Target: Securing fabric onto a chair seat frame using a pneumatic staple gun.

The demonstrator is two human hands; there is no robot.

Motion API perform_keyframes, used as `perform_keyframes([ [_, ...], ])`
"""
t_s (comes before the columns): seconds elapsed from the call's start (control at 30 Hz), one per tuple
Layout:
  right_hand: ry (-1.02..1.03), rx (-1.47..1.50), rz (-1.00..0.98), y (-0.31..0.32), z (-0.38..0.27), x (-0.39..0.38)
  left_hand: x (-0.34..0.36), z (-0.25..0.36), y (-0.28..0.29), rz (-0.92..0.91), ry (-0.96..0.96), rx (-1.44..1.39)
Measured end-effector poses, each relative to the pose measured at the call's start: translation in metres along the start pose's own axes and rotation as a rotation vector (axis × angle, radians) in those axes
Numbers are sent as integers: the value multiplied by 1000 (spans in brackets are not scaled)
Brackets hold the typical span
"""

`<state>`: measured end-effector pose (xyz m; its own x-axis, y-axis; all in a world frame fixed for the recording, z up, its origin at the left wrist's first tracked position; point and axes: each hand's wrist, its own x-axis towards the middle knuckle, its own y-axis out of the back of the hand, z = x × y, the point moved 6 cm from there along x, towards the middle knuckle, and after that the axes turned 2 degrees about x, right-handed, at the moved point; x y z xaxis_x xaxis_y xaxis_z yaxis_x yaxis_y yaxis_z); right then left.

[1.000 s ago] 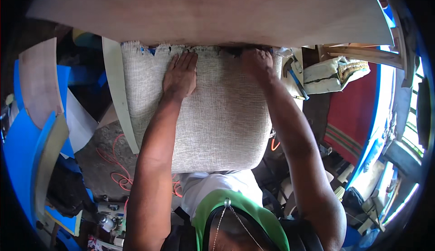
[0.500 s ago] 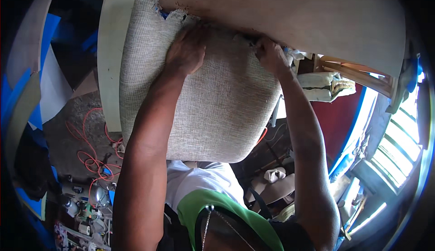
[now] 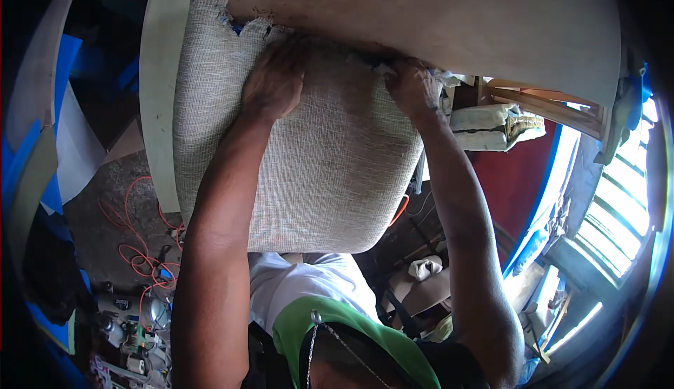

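Observation:
A cushioned seat covered in beige woven fabric [image 3: 330,178] sits in front of me, with a smooth brown panel [image 3: 435,17] rising behind it. My left hand [image 3: 276,83] lies on the fabric close to the panel. Its fingers stretch toward the dark gap between the two, and their tips are lost in shadow. To the right, my right hand [image 3: 414,88] is closed with curled fingers on the fabric's rear edge. A frayed strip of that edge [image 3: 210,6] stands up against the panel at the far left, with bits of blue showing.
A pale board [image 3: 158,108] runs along the seat's left side. Orange hose [image 3: 144,255] coils on the floor by tools and metal parts [image 3: 133,333]. At right are wooden bars [image 3: 547,104], a cream padded piece [image 3: 491,126] and a slatted window [image 3: 618,206].
The seat and panel have shifted slightly left in view. My right fingers have turned a little at the fabric edge, while my left hand keeps nearly the same place on the seat.

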<state>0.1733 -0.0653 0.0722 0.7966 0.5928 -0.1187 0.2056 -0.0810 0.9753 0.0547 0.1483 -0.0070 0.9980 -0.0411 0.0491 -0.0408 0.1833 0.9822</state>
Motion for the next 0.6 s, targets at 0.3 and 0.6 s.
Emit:
perform_keyframes([
  [0.3, -226, -233, -89, -29, 7, 6, -3, 1, 10, -42, 6, -83],
  [0.6, -325, -252, -128, -59, 28, 12, 0, 87, 27, 341, -312, -427],
])
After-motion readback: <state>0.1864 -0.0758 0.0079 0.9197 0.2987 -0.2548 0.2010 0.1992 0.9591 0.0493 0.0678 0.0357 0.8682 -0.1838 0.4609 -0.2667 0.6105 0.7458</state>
